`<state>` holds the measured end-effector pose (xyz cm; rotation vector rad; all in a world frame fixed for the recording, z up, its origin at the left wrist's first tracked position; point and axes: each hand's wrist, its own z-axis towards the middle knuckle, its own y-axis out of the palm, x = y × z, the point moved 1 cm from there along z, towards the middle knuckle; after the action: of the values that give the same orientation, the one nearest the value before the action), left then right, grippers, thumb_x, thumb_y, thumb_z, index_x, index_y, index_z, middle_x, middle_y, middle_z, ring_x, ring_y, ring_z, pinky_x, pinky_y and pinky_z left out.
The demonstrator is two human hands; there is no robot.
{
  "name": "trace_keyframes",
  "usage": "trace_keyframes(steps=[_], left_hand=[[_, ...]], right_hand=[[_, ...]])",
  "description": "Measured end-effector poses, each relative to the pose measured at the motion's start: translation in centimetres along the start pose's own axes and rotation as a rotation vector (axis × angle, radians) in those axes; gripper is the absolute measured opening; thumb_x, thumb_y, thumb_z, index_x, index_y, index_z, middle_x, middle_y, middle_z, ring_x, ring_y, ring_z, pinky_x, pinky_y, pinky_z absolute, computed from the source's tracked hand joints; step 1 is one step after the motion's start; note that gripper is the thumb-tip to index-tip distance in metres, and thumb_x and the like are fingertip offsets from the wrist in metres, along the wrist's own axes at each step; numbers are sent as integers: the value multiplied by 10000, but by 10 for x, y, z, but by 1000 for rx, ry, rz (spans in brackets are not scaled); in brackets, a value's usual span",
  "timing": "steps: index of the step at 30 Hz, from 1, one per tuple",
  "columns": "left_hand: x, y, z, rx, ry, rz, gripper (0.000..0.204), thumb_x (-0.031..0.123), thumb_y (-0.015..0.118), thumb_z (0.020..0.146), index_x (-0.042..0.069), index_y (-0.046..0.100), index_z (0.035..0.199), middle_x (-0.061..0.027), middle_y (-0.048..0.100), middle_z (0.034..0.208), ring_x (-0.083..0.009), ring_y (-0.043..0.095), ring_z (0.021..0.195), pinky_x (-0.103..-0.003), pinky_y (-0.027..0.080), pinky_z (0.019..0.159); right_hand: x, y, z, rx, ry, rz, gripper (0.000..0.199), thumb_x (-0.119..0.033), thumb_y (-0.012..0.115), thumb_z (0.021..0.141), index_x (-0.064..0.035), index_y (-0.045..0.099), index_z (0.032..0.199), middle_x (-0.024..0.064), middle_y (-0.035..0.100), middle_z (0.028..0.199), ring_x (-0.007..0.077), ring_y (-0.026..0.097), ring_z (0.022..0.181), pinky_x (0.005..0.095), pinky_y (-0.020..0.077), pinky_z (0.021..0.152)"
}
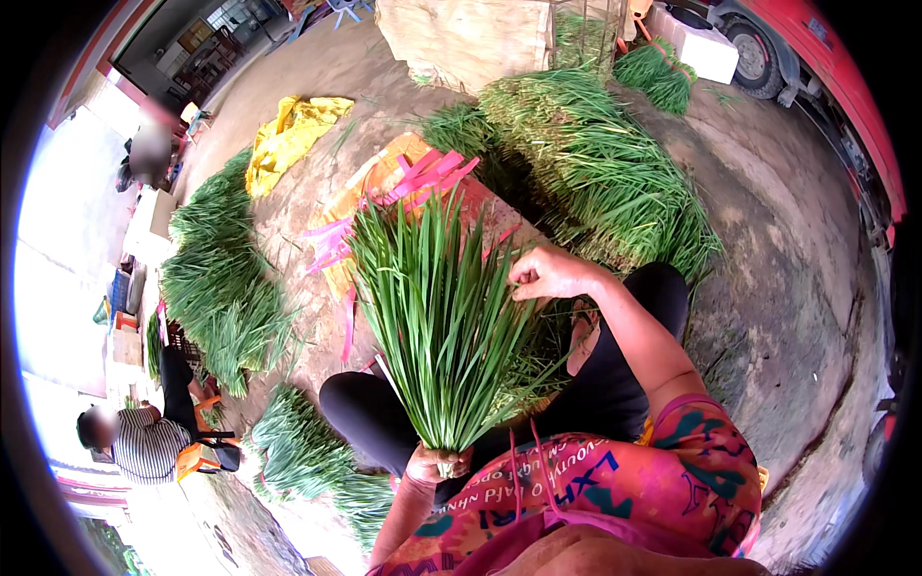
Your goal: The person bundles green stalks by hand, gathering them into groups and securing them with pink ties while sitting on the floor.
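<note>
A large fanned bunch of garlic chives (437, 317) stands upright before me, its long green leaves spreading upward. My left hand (439, 465) is wrapped round its pale base, low between my knees. Beside the upper right edge of the leaves is my right hand (549, 273), fingers bent into a pinch. Whether a leaf is caught between those fingertips cannot be made out. Pink strips (423, 180) lie behind the leaf tips on an orange sack (357, 197), partly hidden by the bunch. Loose greens lie near my foot, under my right forearm.
A big heap of chives (615, 158) lies ahead to the right; more piles (216, 274) lie left and lower left (307, 442). Beyond are a yellow cloth (293, 134), a wooden box (466, 38) and a red vehicle (816, 48). A person in stripes (149, 449) sits at left.
</note>
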<state>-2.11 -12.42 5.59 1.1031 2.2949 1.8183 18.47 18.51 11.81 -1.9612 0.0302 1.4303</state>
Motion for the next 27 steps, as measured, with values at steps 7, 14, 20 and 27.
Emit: trace_keyframes(steps=[7,14,20,27], left_hand=[[-1,-1,4,-39,-17,-23,330,45,627,654,-4,494,953,-98,505,679,-160,465,513,-262,358,447],[1,4,9,53,-10,23,287,85,637,618,-23,504,848,-92,476,609,-157,426,449,-257,316,391],[3,10,12,66,-23,34,253,80,626,618,-36,506,807,-94,460,592,-148,393,439,-254,287,384],[2,8,11,50,-33,34,323,81,634,619,-14,494,895,-93,467,641,-146,397,458,-253,296,397]], right_hand=[[4,14,-1,50,-253,68,151,-138,631,750,-38,641,863,89,628,772,180,604,700,301,464,627],[-18,11,-19,-3,-211,-92,143,-118,600,759,-27,615,869,95,604,739,207,595,679,310,464,610],[-16,20,-22,184,-350,-121,108,-119,596,734,-12,585,742,103,561,646,235,553,567,334,422,523],[14,-17,-16,475,142,458,121,-136,631,762,-39,620,691,15,563,576,64,470,484,241,386,419]])
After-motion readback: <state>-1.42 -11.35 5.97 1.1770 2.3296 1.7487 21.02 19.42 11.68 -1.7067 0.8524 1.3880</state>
